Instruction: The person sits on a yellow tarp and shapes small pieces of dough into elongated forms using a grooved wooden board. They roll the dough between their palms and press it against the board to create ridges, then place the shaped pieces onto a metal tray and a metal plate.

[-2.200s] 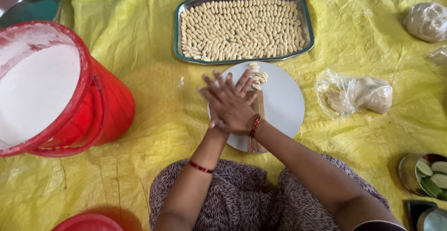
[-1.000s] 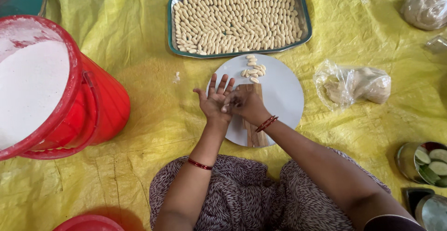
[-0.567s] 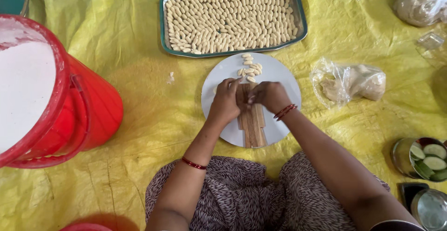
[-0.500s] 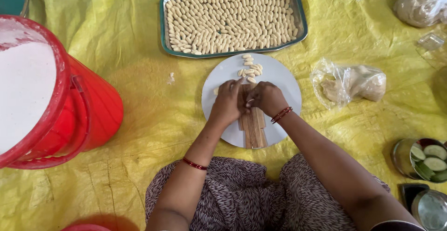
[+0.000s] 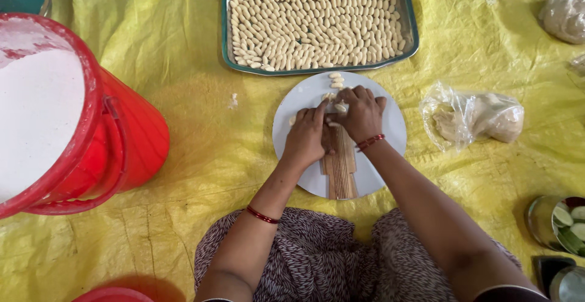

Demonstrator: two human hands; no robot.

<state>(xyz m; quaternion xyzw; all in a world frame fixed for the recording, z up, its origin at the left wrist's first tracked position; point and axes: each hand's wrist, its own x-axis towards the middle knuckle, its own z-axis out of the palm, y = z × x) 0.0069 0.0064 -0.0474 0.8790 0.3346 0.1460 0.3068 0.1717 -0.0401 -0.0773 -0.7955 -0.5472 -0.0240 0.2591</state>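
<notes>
Both hands on white plate (image 5: 390,131). Left hand (image 5: 304,139) and right hand (image 5: 362,114) curl loosely over ridged wooden board (image 5: 340,171); board's top end hidden. Small dough piece (image 5: 341,108) at right fingertips; actual pinch unclear. Filled tray (image 5: 409,19) beyond plate.

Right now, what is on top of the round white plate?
On the white plate lies a ridged wooden board, with a few small dough pieces near the far rim. The left hand and right hand press on the board's far end, hiding what lies beneath them.
</notes>
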